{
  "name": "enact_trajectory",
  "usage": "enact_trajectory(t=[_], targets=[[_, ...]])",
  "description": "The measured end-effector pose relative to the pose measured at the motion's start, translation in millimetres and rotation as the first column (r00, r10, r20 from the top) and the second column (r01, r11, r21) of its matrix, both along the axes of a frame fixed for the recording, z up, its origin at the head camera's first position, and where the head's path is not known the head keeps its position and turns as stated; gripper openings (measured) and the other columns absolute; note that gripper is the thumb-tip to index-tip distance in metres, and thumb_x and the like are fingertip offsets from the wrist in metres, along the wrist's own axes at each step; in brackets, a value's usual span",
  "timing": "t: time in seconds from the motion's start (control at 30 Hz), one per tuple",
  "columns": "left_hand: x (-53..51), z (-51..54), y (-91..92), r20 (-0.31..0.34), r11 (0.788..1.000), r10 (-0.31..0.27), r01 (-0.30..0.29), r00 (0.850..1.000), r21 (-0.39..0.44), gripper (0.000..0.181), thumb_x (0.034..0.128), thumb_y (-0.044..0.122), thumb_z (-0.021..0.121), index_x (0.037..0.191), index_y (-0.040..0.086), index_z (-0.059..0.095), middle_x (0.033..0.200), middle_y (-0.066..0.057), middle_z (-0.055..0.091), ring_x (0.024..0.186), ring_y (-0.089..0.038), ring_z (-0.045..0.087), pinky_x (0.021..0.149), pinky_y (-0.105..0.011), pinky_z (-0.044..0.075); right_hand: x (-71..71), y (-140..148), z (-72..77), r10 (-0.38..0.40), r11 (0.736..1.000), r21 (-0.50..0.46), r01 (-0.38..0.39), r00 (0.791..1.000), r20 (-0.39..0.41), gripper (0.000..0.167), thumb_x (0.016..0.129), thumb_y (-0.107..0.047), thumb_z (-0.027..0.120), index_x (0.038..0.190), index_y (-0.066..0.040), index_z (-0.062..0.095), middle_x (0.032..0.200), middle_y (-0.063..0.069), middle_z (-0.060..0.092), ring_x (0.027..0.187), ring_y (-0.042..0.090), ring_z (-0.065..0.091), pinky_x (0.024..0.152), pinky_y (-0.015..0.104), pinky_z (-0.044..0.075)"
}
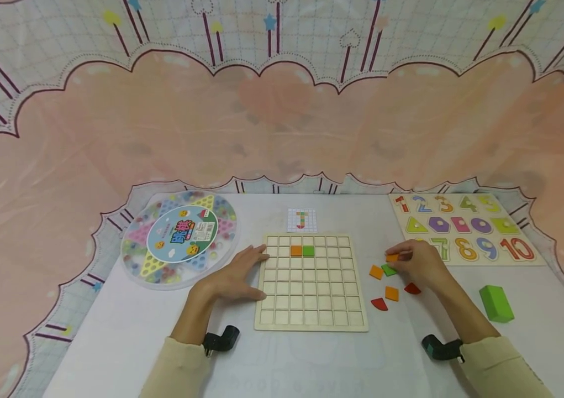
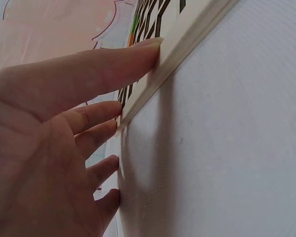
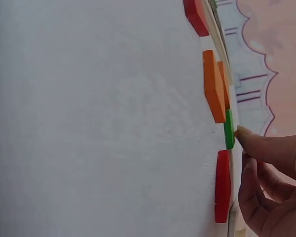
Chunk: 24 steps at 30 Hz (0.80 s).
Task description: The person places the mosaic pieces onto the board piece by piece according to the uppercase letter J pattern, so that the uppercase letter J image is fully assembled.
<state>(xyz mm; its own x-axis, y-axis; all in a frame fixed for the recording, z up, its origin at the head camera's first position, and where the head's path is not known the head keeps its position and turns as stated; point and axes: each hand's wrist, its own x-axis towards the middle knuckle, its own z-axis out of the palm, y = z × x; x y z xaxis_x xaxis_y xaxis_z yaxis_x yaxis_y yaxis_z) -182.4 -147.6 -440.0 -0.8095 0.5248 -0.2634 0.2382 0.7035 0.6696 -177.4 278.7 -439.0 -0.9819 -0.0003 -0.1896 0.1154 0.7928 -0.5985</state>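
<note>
A wooden grid board [image 1: 311,324] lies on the table, with an orange square tile [image 1: 296,251] and a green square tile [image 1: 308,251] side by side in an upper row. At its left edge, my left hand [image 1: 234,275] rests with fingers spread; in the left wrist view the thumb [image 2: 138,61] touches the board's rim. Right of the board, my right hand [image 1: 418,262] pinches an orange square tile [image 1: 391,257] between thumb and fingers. That tile is hidden in the right wrist view. Just below the fingertips lies another green tile [image 1: 389,270].
Loose orange tiles [image 1: 391,293] and red quarter-round tiles [image 1: 379,304] lie right of the board. A pattern card [image 1: 302,220] lies behind it. Around stand a round Chinese checkers box [image 1: 182,234], a number puzzle board [image 1: 460,232] and a green block [image 1: 496,303].
</note>
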Motion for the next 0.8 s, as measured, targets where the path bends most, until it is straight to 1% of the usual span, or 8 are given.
enact_trajectory(t=[0.1, 0.23, 0.37, 0.47, 0.63, 0.8], targets=[[0.3, -0.3, 0.2, 0.001, 1.000, 0.001, -0.001, 1.000, -0.004, 0.082, 0.0814, 0.020, 0.081, 0.153, 0.007, 0.042, 0.173, -0.009, 0.017, 0.162, -0.037, 0.004, 0.130, -0.060, 0.012, -2.4, 0, 3.9, -0.004, 1.000, 0.000, 0.004, 1.000, -0.004, 0.028, 0.090, -0.015, 0.077, 0.117, -0.008, 0.076, 0.125, 0.021, 0.066, 0.104, 0.032, 0.059, 0.080, 0.029, 0.053], [0.4, -1.4, -0.4, 0.001, 1.000, 0.002, -0.002, 1.000, -0.006, 0.082, 0.0816, 0.020, 0.081, 0.153, 0.007, 0.042, 0.174, -0.009, 0.017, 0.162, -0.037, 0.004, 0.130, -0.060, 0.012, -5.0, -2, 9.7, -0.010, 1.000, -0.017, 0.010, 1.000, -0.003, 0.030, 0.090, -0.018, 0.076, 0.119, -0.008, 0.076, 0.125, 0.021, 0.067, 0.103, 0.031, 0.061, 0.078, 0.027, 0.056], [0.7, -1.2, -0.5, 0.005, 1.000, 0.002, -0.002, 1.000, 0.001, 0.083, 0.0817, 0.020, 0.081, 0.153, 0.007, 0.041, 0.174, -0.009, 0.017, 0.162, -0.037, 0.003, 0.130, -0.060, 0.012, -7.8, -6, 13.8, -0.005, 1.000, -0.030, 0.005, 1.000, -0.026, 0.033, 0.091, -0.019, 0.076, 0.122, -0.007, 0.074, 0.128, 0.022, 0.069, 0.102, 0.030, 0.064, 0.077, 0.024, 0.055], [1.4, -0.5, -0.5, 0.007, 1.000, 0.005, -0.005, 1.000, 0.000, 0.083, 0.0816, 0.019, 0.081, 0.153, 0.007, 0.041, 0.174, -0.008, 0.017, 0.162, -0.037, 0.004, 0.130, -0.060, 0.012, -10.8, -11, 13.2, -0.002, 0.998, -0.061, 0.000, 0.999, -0.035, 0.033, 0.092, -0.018, 0.075, 0.123, -0.006, 0.074, 0.131, 0.021, 0.069, 0.102, 0.028, 0.065, 0.076, 0.021, 0.055], [1.5, -0.8, 0.0, 0.010, 1.000, 0.004, -0.004, 1.000, -0.006, 0.082, 0.0815, 0.018, 0.080, 0.153, 0.006, 0.041, 0.174, -0.008, 0.017, 0.162, -0.037, 0.003, 0.130, -0.060, 0.012, -14.2, -21, 10.5, 0.007, 0.993, -0.121, -0.010, 1.000, -0.027, 0.031, 0.094, -0.019, 0.073, 0.123, -0.007, 0.074, 0.132, 0.019, 0.069, 0.100, 0.025, 0.066, 0.074, 0.017, 0.055], [0.8, -1.4, -0.5, 0.004, 1.000, 0.004, -0.004, 1.000, -0.006, 0.082, 0.0816, 0.018, 0.080, 0.153, 0.007, 0.042, 0.173, -0.008, 0.017, 0.162, -0.036, 0.003, 0.130, -0.060, 0.012, -19.1, -37, 10.0, 0.042, 0.985, -0.165, -0.044, 0.999, -0.018, 0.030, 0.092, -0.022, 0.075, 0.119, -0.010, 0.076, 0.131, 0.018, 0.070, 0.098, 0.024, 0.068, 0.073, 0.022, 0.058]])
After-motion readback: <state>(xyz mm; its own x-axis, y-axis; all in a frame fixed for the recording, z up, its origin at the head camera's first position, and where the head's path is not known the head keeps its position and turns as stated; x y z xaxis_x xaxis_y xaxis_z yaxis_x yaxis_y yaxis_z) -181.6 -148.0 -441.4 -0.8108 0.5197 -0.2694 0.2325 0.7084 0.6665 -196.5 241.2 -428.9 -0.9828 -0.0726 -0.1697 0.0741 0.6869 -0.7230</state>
